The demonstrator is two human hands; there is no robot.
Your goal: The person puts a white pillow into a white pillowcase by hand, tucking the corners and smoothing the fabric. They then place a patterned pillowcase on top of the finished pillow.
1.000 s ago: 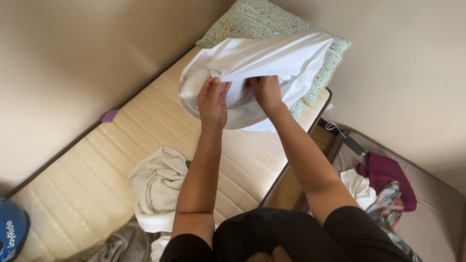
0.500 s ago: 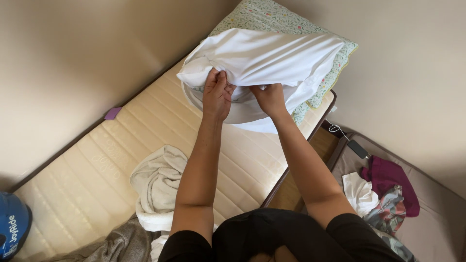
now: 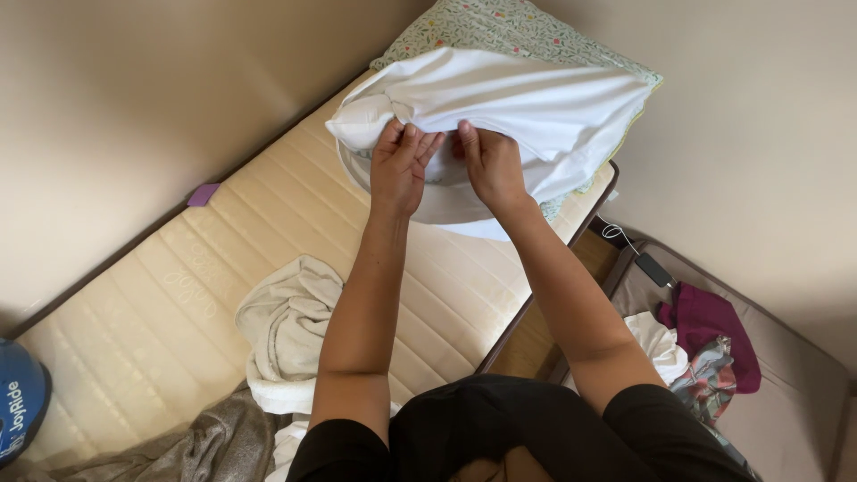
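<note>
A white pillowcase (image 3: 527,98) is bunched over a pillow at the head of the bare cream mattress (image 3: 178,303). My left hand (image 3: 402,165) and my right hand (image 3: 486,161) sit side by side, both gripping the pillowcase's lower edge, fingers curled into the cloth. Behind it lies a floral green pillow (image 3: 500,27), partly covered by the white fabric. Both forearms reach forward from my dark-clad body at the bottom of the head view.
A crumpled cream towel (image 3: 286,330) and a grey cloth (image 3: 205,446) lie on the mattress near me. A small purple object (image 3: 203,194) rests by the wall. To the right, a lower surface holds a maroon garment (image 3: 710,326), patterned cloth and a black charger with cable (image 3: 652,266). A blue object (image 3: 18,402) is at far left.
Both hands have moved closer together and slightly up along the pillowcase edge. The white fabric has spread wider over the pillow.
</note>
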